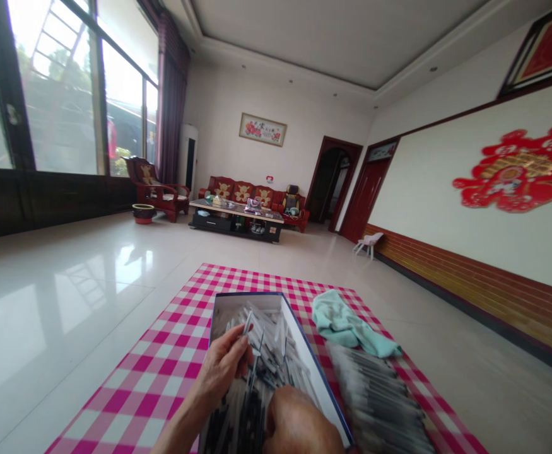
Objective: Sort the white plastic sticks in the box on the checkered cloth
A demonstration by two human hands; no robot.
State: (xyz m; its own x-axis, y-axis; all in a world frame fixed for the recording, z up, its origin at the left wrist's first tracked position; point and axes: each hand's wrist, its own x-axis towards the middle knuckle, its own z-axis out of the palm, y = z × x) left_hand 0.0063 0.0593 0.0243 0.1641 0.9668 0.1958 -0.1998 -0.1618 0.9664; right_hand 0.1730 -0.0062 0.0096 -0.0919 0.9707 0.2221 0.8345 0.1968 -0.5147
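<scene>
An open box [316,369] with white inner walls and a blue rim holds a jumble of clear plastic pieces [269,325] and dark, slim pen-like parts [252,410]. Over its left side, my left hand [228,359] pinches a thin clear plastic piece [247,323] between thumb and fingers. My right hand [301,422] is low in the near part of the box, blurred, its back towards me. Its fingers curl down among the parts, and what they grip is hidden.
Beneath the box lies a pink-and-white checked cloth [157,359]. To the right are a mint-green cloth [346,321] and a clear bag of dark, slim pieces in a row [380,397]. Farther off stand a low table [233,217], a red wooden sofa [228,186] and a small chair [369,243].
</scene>
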